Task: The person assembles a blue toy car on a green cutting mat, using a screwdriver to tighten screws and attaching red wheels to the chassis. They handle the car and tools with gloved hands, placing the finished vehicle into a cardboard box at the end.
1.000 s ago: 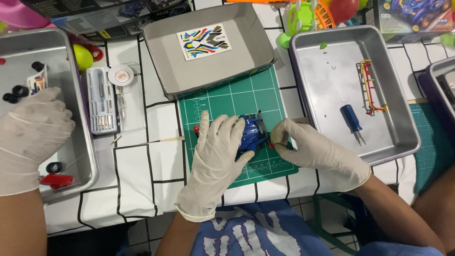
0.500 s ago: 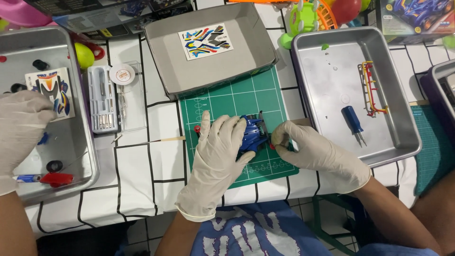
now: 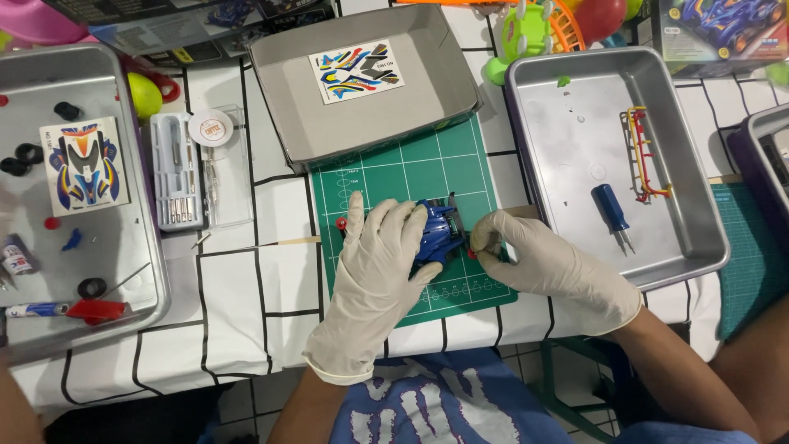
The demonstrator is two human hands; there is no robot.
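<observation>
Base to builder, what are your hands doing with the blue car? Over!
Left hand holding blue toy car on green mat. Right hand pinching its side. Nothing blocking.

White black-grid tablecloth (image 3: 246, 271) on table, tiled floor (image 3: 246, 403) below, even light

Toy car (image 3: 439, 233): blue plastic body — small, partly hidden under gloved fingers
Place: on the green cutting mat (image 3: 394, 173), near its right edge — toward the front
</observation>
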